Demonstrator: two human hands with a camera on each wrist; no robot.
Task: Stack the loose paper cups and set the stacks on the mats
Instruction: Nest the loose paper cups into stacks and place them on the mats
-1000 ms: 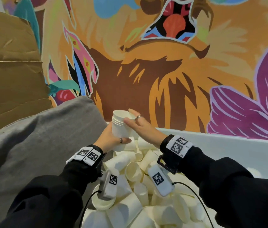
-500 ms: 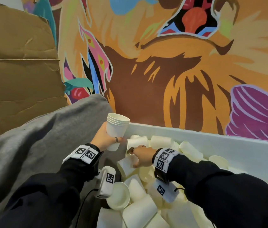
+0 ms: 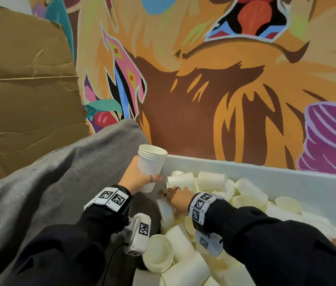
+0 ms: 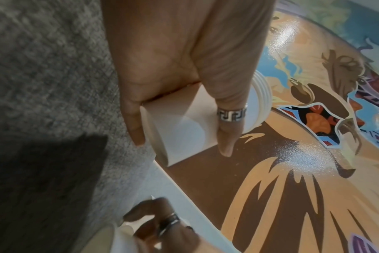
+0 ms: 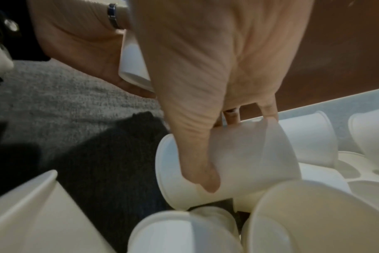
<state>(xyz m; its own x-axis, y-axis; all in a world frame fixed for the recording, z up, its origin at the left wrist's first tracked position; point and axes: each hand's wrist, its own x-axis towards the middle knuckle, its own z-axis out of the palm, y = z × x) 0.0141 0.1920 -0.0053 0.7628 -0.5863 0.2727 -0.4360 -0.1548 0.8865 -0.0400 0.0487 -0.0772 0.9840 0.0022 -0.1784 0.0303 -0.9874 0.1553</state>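
My left hand [image 3: 140,178] grips an upright stack of several nested white paper cups [image 3: 150,164] above the left end of the white bin [image 3: 286,174]. The left wrist view shows my thumb and ringed finger round the stack [image 4: 184,130]. My right hand [image 3: 176,198] is down in the pile of loose cups [image 3: 210,182]. In the right wrist view it holds one cup lying on its side [image 5: 244,164], thumb inside the rim and fingers over the outside. No mat is in view.
A grey cloth [image 3: 49,182] covers the surface to the left of the bin. Crumpled cardboard [image 3: 23,79] stands at the back left. A painted mural wall [image 3: 224,79] rises right behind the bin. Loose cups [image 3: 183,265] fill the bin towards me and to the right.
My right hand left the top of the stack, dropped into the pile and took hold of a loose cup. The left hand kept the stack upright, and my head turned a little left.
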